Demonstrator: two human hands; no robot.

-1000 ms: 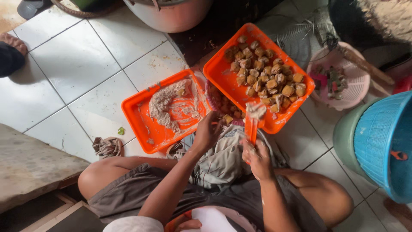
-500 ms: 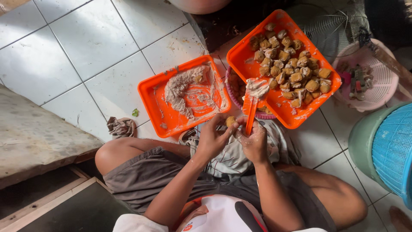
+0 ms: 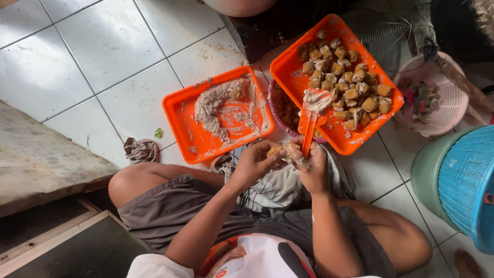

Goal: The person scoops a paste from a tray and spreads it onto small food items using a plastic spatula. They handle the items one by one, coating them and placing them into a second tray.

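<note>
Right now I see my left hand (image 3: 254, 163) curled around a small brown piece of food (image 3: 275, 150), fingers closed on it just below the middle of the frame. My right hand (image 3: 312, 169) sits touching it on the right, clenched around the handle of an orange spatula (image 3: 310, 129) whose blade points up the frame and carries a lump of pale paste (image 3: 316, 99). Both hands meet over a grey cloth (image 3: 280, 188) lying across my lap.

Left of centre lies an orange tray (image 3: 181, 116) smeared with more of that pale paste. Upper right of centre, a second orange tray (image 3: 288, 64) is tilted and filled with many brown cubes (image 3: 355, 82); it rests partly over a purple basket (image 3: 274, 110) between the two trays. Further right is a pink basket (image 3: 455, 105) with small items inside, and at the right edge a blue basket (image 3: 471, 185) sits in a green tub (image 3: 424, 175). A crumpled rag (image 3: 140, 150) lies on the white tiled floor (image 3: 77, 56) near my knee.
</note>
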